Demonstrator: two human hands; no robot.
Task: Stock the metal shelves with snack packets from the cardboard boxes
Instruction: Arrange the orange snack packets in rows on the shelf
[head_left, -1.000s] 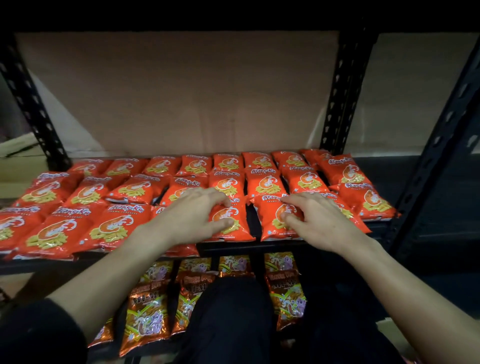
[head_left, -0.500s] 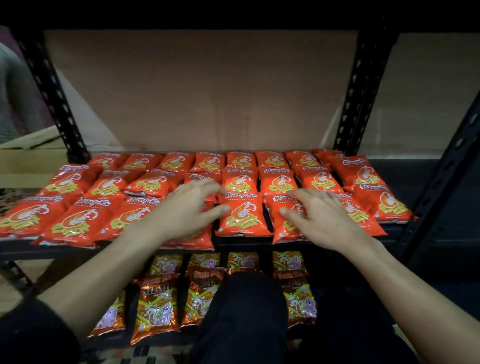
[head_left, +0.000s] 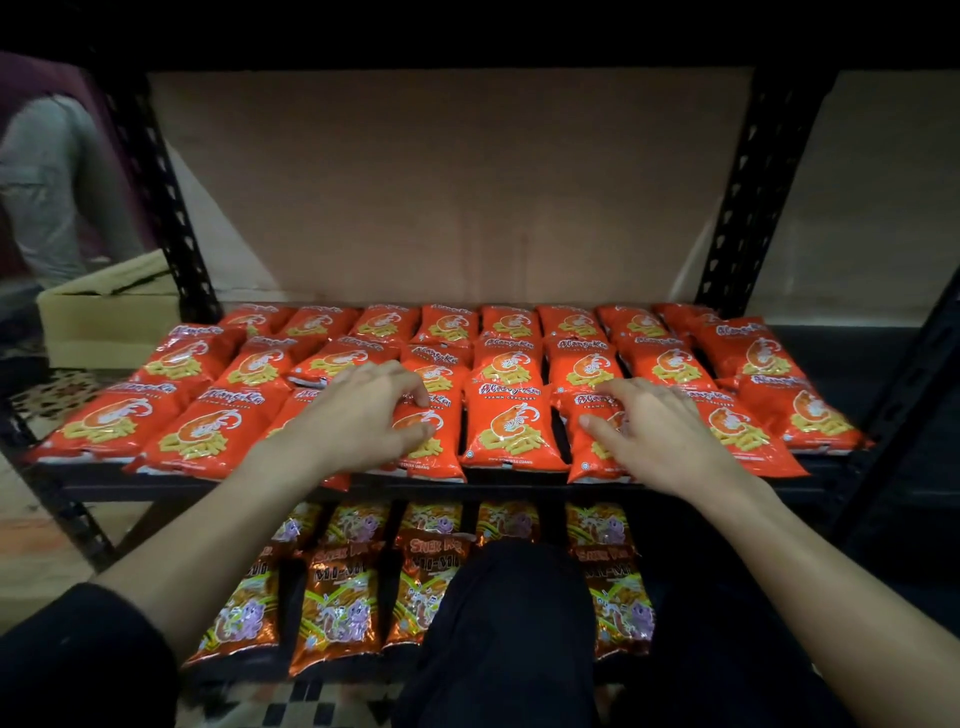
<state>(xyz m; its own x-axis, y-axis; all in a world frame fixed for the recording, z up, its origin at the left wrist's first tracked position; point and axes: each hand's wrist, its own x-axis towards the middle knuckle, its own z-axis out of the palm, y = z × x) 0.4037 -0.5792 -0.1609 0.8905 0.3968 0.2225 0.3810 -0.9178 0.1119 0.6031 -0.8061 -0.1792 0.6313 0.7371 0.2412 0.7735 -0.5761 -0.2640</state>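
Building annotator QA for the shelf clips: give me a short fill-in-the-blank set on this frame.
1. The left hand and right hand touch red packets in the ____ row.
2. The red packets read PRAWN ____.
3. The brown packets lie on the shelf ____ the red ones.
4. The cardboard box sits ____ of the metal shelves.
Missing: front; CRACKERS; below; left.

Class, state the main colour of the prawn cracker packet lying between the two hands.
The packet is orange-red, with yellow crackers pictured; head view.
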